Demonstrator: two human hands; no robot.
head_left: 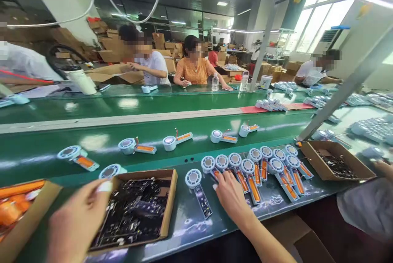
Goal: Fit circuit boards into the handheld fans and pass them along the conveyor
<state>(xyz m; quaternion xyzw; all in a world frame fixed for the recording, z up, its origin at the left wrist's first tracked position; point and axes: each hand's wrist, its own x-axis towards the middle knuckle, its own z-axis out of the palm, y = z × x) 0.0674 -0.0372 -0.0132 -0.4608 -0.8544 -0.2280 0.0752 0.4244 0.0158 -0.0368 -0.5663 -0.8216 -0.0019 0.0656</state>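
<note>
Smeared by motion, my left hand (pixel 76 220) hangs over the left edge of a cardboard box of black circuit boards (pixel 138 209). Its fingers are curled, but whether they hold anything is unclear. Just beyond it, a light blue handheld fan (pixel 112 171) shows partly behind the box. My right hand (pixel 230 193) has its fingers curled over the handle of a fan (pixel 208 164) at the left end of a cluster of fans (pixel 254 168). Orange pieces lie in their open handles. Between my hands lies a fan with a circuit board in its handle (pixel 201 193).
Several fans with wires lie on the green conveyor belt (pixel 101 138). A box of orange parts (pixel 46 201) is at left, another box of boards (pixel 337 160) at right. A metal post (pixel 319 119) slants upward. People sit across the belt; a co-worker's hand (pixel 383 168) shows at right.
</note>
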